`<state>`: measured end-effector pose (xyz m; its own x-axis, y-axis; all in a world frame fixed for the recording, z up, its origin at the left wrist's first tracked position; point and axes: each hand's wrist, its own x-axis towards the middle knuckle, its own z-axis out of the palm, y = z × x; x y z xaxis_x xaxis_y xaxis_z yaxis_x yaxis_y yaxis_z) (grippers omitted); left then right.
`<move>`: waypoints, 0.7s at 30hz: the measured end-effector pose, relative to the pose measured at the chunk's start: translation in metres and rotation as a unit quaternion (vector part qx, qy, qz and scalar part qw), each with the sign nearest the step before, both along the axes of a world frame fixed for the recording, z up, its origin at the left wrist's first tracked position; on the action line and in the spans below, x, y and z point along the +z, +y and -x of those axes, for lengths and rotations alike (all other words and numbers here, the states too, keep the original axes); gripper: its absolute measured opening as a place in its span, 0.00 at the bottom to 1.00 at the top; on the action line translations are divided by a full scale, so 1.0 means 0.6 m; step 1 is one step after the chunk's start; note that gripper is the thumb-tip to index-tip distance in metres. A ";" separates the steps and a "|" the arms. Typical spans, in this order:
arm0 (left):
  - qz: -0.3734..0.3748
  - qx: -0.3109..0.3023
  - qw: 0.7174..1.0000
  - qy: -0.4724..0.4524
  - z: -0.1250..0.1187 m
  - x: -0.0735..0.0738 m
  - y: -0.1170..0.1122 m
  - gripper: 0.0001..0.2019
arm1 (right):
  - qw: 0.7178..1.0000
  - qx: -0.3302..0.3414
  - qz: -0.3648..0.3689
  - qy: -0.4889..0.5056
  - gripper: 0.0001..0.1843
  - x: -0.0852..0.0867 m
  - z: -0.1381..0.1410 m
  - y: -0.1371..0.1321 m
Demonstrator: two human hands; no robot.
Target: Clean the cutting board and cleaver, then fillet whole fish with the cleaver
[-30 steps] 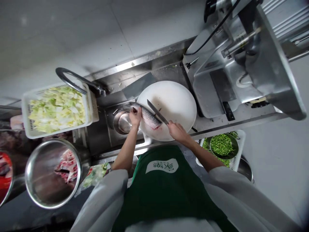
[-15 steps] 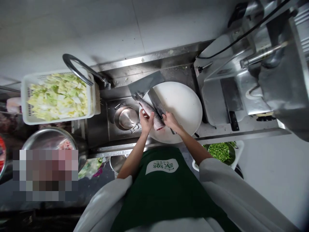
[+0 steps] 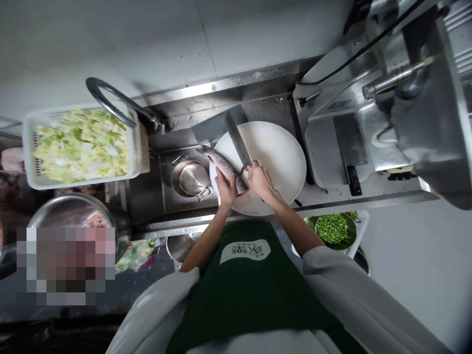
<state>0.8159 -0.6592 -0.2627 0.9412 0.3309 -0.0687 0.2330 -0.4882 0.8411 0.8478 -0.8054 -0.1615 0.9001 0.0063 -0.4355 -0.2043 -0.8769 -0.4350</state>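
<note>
A fish point(image 3: 217, 158) with its head end cut off lies slantwise on a round white cutting board point(image 3: 282, 157), its tail pointing toward the sink and wall. My left hand point(image 3: 226, 189) is closed over the fish near its cut end. My right hand point(image 3: 260, 184) grips a cleaver point(image 3: 239, 141) just to the right of the fish. The blade points toward the wall over the board, and the handle is mostly hidden in my fingers. Whether the blade touches the fish, I cannot tell.
Left of the board, a metal pot point(image 3: 190, 179) sits in the sink below a curved tap point(image 3: 106, 83). A white basket point(image 3: 79, 182) holds chopped cabbage. Another cleaver point(image 3: 348, 142) lies at right beside a steel machine point(image 3: 413, 118). Chopped greens fill a bowl point(image 3: 334, 230) below the counter edge.
The cleaver has moved toward the wall, and its blade now looks narrower. My right hand has risen slightly with it. My left hand stays on the fish. The whole view has shifted a little.
</note>
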 end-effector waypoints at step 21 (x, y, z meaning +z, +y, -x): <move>-0.039 -0.021 0.999 0.023 0.005 0.007 -0.007 0.40 | 0.999 -0.022 -0.037 0.017 0.19 -0.017 0.014 0.004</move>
